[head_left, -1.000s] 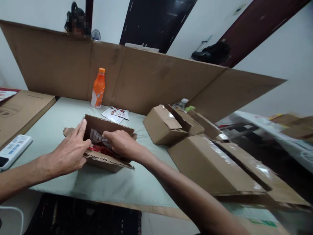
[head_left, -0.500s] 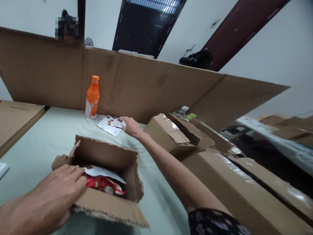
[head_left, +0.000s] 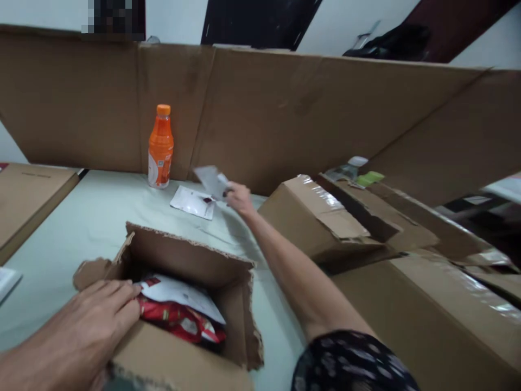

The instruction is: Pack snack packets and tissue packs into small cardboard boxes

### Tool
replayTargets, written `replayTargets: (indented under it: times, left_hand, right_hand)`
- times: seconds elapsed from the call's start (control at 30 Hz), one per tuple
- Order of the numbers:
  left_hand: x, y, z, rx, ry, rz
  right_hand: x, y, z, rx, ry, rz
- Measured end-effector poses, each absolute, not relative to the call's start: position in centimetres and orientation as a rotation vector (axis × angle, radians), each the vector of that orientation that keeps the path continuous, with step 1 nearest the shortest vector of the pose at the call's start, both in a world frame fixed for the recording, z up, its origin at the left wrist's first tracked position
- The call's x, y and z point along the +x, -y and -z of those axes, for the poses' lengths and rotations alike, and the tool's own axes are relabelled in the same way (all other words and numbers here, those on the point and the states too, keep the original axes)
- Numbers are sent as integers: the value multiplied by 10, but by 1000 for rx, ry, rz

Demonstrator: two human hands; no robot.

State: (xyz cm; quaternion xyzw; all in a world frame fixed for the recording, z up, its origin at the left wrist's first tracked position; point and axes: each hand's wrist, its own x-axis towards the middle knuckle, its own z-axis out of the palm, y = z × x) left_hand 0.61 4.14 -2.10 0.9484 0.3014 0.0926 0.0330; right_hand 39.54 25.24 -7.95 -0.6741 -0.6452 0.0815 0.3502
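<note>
An open cardboard box (head_left: 187, 241) with torn edges stands in front of me. Its left wall is in the grip of my left hand (head_left: 101, 309), whose fingers curl over the edge. Inside lie a white packet (head_left: 183, 297) and, under it, a red shiny packet (head_left: 175, 319). Beyond the box, my right hand (head_left: 240, 200) is closed on the edge of a flat white packet (head_left: 210, 180), lifted, tilted and blurred by motion. Just below it another white packet (head_left: 191, 202) lies flat on the pale green cloth (head_left: 109, 206).
An orange drink bottle (head_left: 161, 146) stands upright before the cardboard screen (head_left: 285, 119). More cardboard boxes (head_left: 317, 212) fill the right side, with a clear bottle (head_left: 352, 167) among them. A flat carton (head_left: 32, 190) lies at left. Part of a person (head_left: 114, 19) shows behind the screen.
My right hand has raised the upper white packet off the one beneath it. My left hand stays on the box. The view has tilted down.
</note>
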Motion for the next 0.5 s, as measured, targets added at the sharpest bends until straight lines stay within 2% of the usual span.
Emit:
replayTargets:
  times: [0.2, 0.3, 0.37, 0.5]
  left_hand:
    - [18, -43, -4, 2705, -968, 27]
    - [24, -44, -9, 2689, -1056, 96]
    - [26, -44, -12, 2713, -1079, 102]
    - [28, -41, -16, 2775, -1086, 95]
  right_hand:
    - [377, -113, -8, -1274, 1391, -391]
    - [341, -37, -46, -1132, 1642, -428]
    - [313, -6, -61, -1253, 2023, -363]
    - [261, -5, -67, -1848, 2656, -155]
